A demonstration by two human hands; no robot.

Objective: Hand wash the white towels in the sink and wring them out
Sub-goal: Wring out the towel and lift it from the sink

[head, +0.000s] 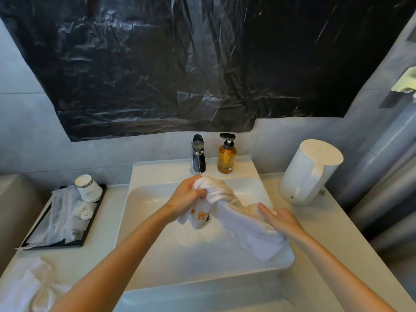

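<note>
Grip, left hand [188, 195]: clamped round bunched white towel [243, 226] | right hand [280, 220]: fingers straight, resting on towel

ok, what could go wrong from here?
1. The right hand lies flat on the towel, not gripping; wringing now, that end could slip.
2. The towel drapes to the right edge of the sink, so water may run onto the counter.
3. The left hand grips the bunch near the soap bottle; a hard twist might knock it.

White towel [238, 219] with orange lettering, white sink [144, 224], amber soap bottle [226, 159], black plastic sheet [180, 64].
</note>
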